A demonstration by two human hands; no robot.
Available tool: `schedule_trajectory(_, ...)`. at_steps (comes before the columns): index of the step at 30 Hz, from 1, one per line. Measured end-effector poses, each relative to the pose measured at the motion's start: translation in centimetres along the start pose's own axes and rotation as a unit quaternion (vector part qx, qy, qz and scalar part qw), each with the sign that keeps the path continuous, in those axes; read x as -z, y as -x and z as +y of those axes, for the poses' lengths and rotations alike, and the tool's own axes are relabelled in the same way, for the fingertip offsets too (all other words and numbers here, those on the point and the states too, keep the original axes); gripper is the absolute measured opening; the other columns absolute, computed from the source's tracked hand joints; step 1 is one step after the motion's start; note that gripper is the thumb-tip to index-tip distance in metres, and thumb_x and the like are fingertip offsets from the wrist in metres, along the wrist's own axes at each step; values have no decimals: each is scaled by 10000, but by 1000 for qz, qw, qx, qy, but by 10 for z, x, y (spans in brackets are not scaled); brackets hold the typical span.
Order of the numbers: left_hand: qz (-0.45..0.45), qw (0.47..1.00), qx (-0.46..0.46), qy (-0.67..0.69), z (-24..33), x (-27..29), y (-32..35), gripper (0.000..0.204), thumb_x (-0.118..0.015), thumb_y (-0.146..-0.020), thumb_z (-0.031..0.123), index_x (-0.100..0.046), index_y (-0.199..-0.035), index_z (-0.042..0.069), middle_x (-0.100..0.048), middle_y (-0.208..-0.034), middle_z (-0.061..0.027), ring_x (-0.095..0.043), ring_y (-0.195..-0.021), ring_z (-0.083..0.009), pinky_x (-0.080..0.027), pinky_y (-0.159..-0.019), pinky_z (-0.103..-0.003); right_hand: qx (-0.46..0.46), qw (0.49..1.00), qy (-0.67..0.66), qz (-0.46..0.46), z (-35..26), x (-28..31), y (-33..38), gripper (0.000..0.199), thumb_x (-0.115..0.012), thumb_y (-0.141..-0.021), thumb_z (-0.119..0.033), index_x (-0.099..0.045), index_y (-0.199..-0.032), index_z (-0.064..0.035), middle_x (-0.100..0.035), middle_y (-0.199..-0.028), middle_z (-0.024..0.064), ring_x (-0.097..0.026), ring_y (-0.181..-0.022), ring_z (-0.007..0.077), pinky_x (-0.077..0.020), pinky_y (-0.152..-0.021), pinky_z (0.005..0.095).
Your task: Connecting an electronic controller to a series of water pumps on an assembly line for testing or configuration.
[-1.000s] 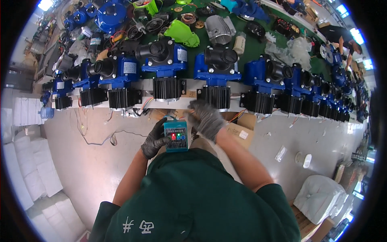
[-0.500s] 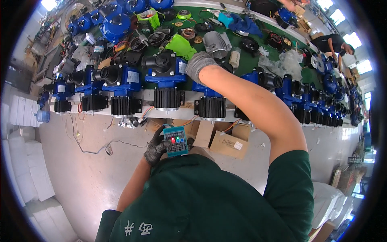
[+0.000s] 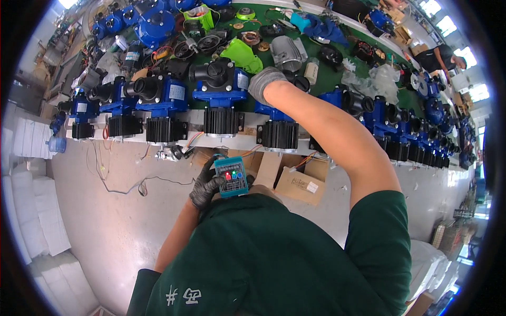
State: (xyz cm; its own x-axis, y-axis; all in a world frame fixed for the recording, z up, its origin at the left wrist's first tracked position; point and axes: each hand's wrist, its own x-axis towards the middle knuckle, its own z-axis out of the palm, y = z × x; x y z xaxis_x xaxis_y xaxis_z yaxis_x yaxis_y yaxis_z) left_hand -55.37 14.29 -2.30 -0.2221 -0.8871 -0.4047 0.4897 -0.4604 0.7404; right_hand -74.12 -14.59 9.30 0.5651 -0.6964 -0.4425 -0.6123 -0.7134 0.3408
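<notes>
My left hand (image 3: 206,187), in a dark grey glove, grips a small teal control box (image 3: 231,177) just in front of my body. Red, green and blue lights glow on the box's face, and a cable leaves its upper edge. My right arm reaches across to a blue pump with a finned black motor (image 3: 280,136) at the bench edge. Curled over the top of this pump is my right hand (image 3: 266,86), in a grey glove; its fingertips are partly hidden. To its left stands another blue pump (image 3: 220,88) with a black port on top.
A row of similar pumps (image 3: 164,95) lines the near edge of the green bench. Behind them lie a lime-green cover (image 3: 242,56), a grey motor housing (image 3: 288,53) and plastic bags (image 3: 383,82). Below are a cardboard box (image 3: 303,185) and a loose cable (image 3: 124,189). Another person (image 3: 441,58) works far right.
The whole view has shifted slightly, with the bench now a little higher and farther right. Both hands keep their places, the left on the control box and the right on the pump.
</notes>
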Motion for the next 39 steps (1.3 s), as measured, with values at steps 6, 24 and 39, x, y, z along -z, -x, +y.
schedule_trajectory(6, 8, 1000, 5, 12, -1, -2, 0, 950, -840, -751, 233, -300, -1530, 170, -498, -1417, -145, -511, -1296, -321, -483, -1036, -495, 6, 996, -9, -88, 0, 25, 15, 401, -429, -1017, -273, -621, -1332, -115, -600, -1378, 96, -631, -1192, 286, -511, -981, 432)
schedule_trajectory(24, -11, 1000, 12, -19, -7, 1, 0, 921, -813, -794, 147, -285, -1546, 216, -509, -1402, -149, -529, -1269, -295, -490, -1022, -465, -15, 998, -41, 33, 1, 4, 4, 237, -707, -752, -78, -781, -977, -90, -745, -983, 134, -722, -893, 305, -577, -714, 410)
schedule_trajectory(39, 2, 999, 27, -38, -3, -2, -2, 958, -834, -770, 181, -280, -1551, 209, -496, -1421, -147, -512, -1285, -302, -474, -1040, -454, -21, 998, -54, 23, 2, 1, -3, 248, -701, -767, -82, -775, -1004, -81, -740, -1028, 142, -722, -921, 305, -584, -737, 412)
